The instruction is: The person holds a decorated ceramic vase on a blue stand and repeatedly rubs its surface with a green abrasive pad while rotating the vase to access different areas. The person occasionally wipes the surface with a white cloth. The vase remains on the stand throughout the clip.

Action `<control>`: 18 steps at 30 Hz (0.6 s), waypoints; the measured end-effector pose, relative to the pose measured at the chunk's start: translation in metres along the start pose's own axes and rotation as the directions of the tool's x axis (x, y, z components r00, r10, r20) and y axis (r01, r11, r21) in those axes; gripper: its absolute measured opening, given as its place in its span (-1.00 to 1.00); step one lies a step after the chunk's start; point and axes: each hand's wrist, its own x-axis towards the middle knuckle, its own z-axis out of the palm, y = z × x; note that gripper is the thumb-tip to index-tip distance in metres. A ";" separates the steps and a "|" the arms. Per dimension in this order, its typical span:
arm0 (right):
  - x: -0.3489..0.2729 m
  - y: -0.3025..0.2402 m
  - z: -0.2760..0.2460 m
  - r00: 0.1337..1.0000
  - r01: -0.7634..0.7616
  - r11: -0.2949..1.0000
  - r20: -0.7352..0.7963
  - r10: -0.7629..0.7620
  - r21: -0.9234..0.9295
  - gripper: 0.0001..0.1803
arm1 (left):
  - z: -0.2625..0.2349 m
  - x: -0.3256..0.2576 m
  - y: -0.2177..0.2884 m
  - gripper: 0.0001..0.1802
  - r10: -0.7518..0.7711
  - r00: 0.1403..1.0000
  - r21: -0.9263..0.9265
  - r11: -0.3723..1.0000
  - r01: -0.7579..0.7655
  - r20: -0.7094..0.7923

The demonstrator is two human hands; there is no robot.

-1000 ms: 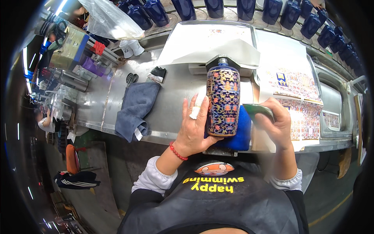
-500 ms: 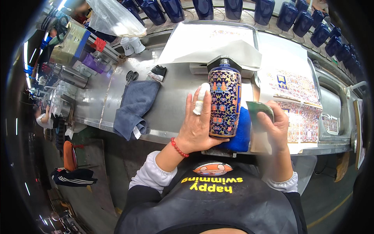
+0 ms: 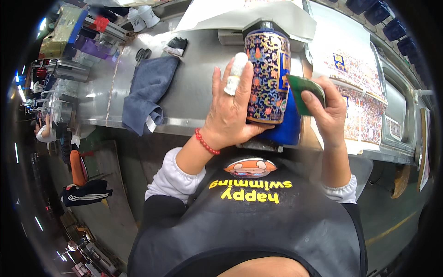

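Note:
A dark blue bottle (image 3: 266,81) covered in a colourful floral pattern lies in a dark holder, its clear neck pointing away from me. A blue panel with a gold edge shows on its right side. My left hand (image 3: 230,101) holds the bottle, fingers stretched along its left side and thumb under its base. White wrapping covers one finger, and a red bead bracelet circles the wrist. In my right hand (image 3: 330,108) a flat green scraper (image 3: 301,94) is pinched between thumb and fingers, its edge close beside the bottle's right side. A blue cloth (image 3: 284,134) lies under the bottle's lower end.
On the metal bench (image 3: 196,87), a grey-blue towel (image 3: 150,85) and black scissors (image 3: 142,56) lie to the left. Printed pattern sheets (image 3: 362,115) are at the right beside a metal sink (image 3: 397,117). Several blue bottles (image 3: 394,30) stand at the far right.
The view has tilted, so the bench sits higher in the picture. The bottle has turned slightly, showing more of its blue panel. My right hand has brought the scraper nearer to it.

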 end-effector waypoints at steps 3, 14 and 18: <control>0.005 -0.013 0.003 0.939 0.343 0.814 0.140 -0.315 -0.469 -0.66 | 0.001 0.003 -0.001 0.44 0.021 0.999 0.012 1.000 -0.020 -0.038; -0.016 -0.024 -0.001 0.877 0.447 0.826 0.351 -0.329 -0.342 -0.54 | 0.003 -0.002 -0.003 0.50 0.010 0.999 0.018 1.000 -0.009 -0.044; -0.024 -0.019 -0.006 0.968 0.240 0.942 0.128 -0.215 -0.234 -0.68 | -0.002 0.002 -0.002 0.47 0.059 0.992 0.124 0.991 -0.045 -0.109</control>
